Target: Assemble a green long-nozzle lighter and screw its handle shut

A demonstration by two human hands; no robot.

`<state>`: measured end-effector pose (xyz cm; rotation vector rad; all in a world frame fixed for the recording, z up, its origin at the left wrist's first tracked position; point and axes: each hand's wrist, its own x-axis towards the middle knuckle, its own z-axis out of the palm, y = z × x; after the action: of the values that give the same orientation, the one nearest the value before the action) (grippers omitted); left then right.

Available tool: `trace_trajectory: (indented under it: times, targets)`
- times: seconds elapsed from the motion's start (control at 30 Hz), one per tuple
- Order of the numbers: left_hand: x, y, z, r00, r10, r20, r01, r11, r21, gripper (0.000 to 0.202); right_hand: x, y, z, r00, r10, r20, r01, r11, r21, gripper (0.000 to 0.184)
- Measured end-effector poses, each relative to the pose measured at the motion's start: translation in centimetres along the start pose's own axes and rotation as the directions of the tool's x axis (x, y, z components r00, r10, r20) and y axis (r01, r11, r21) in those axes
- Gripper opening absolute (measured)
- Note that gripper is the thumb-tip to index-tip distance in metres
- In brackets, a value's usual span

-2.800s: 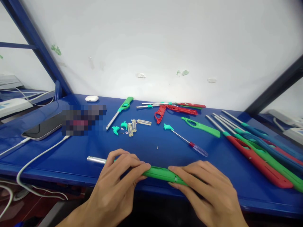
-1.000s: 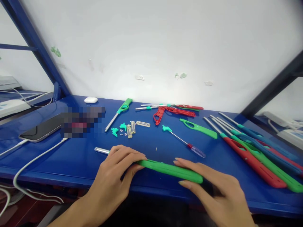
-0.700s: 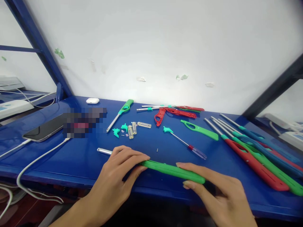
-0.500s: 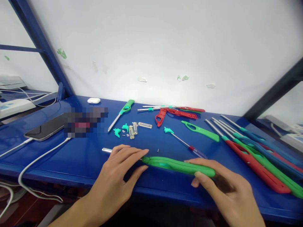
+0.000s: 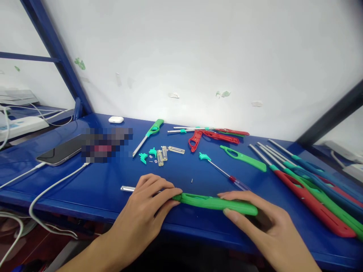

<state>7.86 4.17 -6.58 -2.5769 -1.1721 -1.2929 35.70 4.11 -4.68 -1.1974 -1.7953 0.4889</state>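
Note:
A long green lighter (image 5: 215, 203) with a metal nozzle lies near the front edge of the blue table (image 5: 93, 181), and both my hands hold it. My left hand (image 5: 147, 206) wraps its fingers over the nozzle end, where the metal tube sticks out to the left. My right hand (image 5: 261, 223) grips the green handle end between thumb and fingers. A tiny screw (image 5: 192, 180) lies just behind the lighter. A red-handled screwdriver (image 5: 224, 172) with a teal piece at its tip rests beyond it.
Finished red, green and blue lighters (image 5: 309, 181) lie in a row at right. Loose shells, teal triggers and clear parts (image 5: 160, 155) are scattered mid-table. A phone (image 5: 61, 154) with white cables and an earbud case (image 5: 116, 119) sit at left.
My right hand slid from the lighter's middle to its handle end and turned the lighter. My left hand stayed on the nozzle end. The view shifted slightly.

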Motion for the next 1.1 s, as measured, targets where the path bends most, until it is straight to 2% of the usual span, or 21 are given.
trace_trajectory:
  times: [0.1,0.2,0.3,0.4,0.47,0.6,0.77,0.97,1.1]
  targets:
    - [-0.1,0.0,-0.8,1.000,0.028,0.012,-0.029,0.992,0.122,0.035,-0.1,0.2,0.0,0.999,-0.009,-0.044,0.008,1.000,-0.013,0.009]
    - [-0.3,-1.2,-2.4,1.000,0.002,0.020,-0.009,0.950,0.311,0.048,-0.2,0.4,0.0,0.995,-0.009,-0.094,0.007,1.000,-0.022,0.009]
    - [-0.5,-3.2,-3.8,0.999,-0.045,0.029,0.031,0.924,0.382,0.041,-0.4,0.5,0.1,0.993,0.032,-0.113,-0.035,0.999,-0.023,0.011]
    - [-0.7,-4.3,-4.3,0.997,-0.029,0.074,0.004,0.948,0.320,0.024,-0.5,0.4,0.0,0.989,0.098,-0.113,-0.101,0.995,-0.018,0.014]
    - [-0.6,-4.0,-4.1,0.995,-0.003,0.103,-0.024,0.964,0.265,0.018,-0.6,0.3,-0.1,0.988,0.113,-0.106,-0.115,0.993,-0.009,0.017]
    - [-0.6,-1.9,-3.4,0.981,0.007,0.195,-0.047,0.979,0.200,0.021,-0.5,0.0,-0.2,0.991,0.119,-0.062,-0.116,0.992,0.057,0.015]
    - [-1.1,0.1,-2.9,0.963,0.007,0.271,-0.072,0.970,0.231,0.028,-0.3,-0.3,-0.2,1.000,0.019,0.008,-0.019,0.991,0.129,0.006]
    - [-1.4,0.5,-2.6,0.980,0.018,0.197,-0.058,0.978,0.200,0.031,-1.0,0.4,-0.3,0.998,0.004,0.060,-0.001,0.999,-0.052,0.025]
    - [-1.6,0.6,-2.8,0.972,0.041,0.233,-0.102,0.962,0.254,0.042,-1.5,0.7,0.2,0.998,0.046,0.049,-0.039,0.989,-0.140,0.037]
